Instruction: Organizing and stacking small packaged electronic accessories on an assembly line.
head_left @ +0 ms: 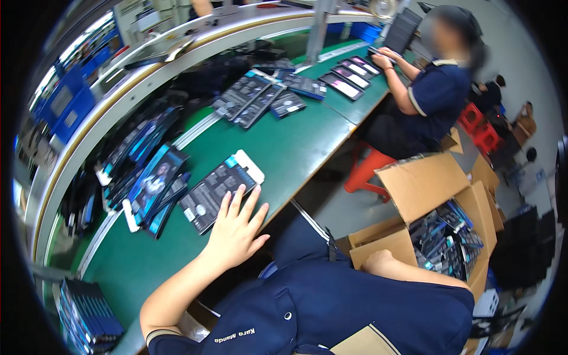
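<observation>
My left hand [235,229] lies flat, fingers spread and gripping nothing, its fingertips resting on the near end of a dark flat package [218,190] at the edge of the green tabletop [284,148]. My right arm reaches down beside me toward the open cardboard box [426,189] full of the same kind of packages [447,239]; the right hand itself sits at the box's rim behind my shoulder, so I cannot tell whether that grip is open or closed

To the left of the package lies a loose stack of blue-fronted packages [152,184], fanned and overlapping. Farther along the tabletop sits another cluster of dark packages [255,94], and beyond that a seated co-worker [435,89] handles a row of flat packages [350,76]

I judge the package under my fingers could slide off the near edge, since only a flat, unclosed hand pins it. The fanned stack looks liable to slip if nudged

The stack of dark boxes [89,316] at lower left is cut off by the rim, and the shelf contents behind the curved rail [118,89] are too dark to make out
</observation>
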Motion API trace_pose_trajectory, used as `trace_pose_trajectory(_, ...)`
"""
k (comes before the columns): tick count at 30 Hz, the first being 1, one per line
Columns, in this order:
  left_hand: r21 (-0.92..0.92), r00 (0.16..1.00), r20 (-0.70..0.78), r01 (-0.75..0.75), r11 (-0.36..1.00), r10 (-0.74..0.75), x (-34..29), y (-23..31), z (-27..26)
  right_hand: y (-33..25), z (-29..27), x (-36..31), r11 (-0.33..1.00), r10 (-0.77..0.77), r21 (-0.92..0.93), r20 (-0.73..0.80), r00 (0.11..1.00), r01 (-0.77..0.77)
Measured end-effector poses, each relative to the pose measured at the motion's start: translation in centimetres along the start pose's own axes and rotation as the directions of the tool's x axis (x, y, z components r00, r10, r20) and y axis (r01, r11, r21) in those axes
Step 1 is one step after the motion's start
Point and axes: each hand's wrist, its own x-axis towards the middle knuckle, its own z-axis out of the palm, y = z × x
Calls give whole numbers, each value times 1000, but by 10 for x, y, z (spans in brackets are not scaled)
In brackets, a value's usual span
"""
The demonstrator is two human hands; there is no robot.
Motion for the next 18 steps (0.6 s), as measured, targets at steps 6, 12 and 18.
trace_pose_trajectory(6, -123, 1000, -25, 9, 992, -12, 7, 2, 12, -15, 0, 15, 996, 38, 89, -162, 986, -24)
trace_pose_trajectory(12, -144, 1000, -1, 23, 989, -24, 7, 2, 13, 14, -3, 14, 935, -128, 237, -469, 874, 265)
trace_pose_trajectory(18, -144, 999, 23, 34, 989, -31, 1, 6, 15, 24, -34, -72, 921, 371, 381, -807, 460, -74)
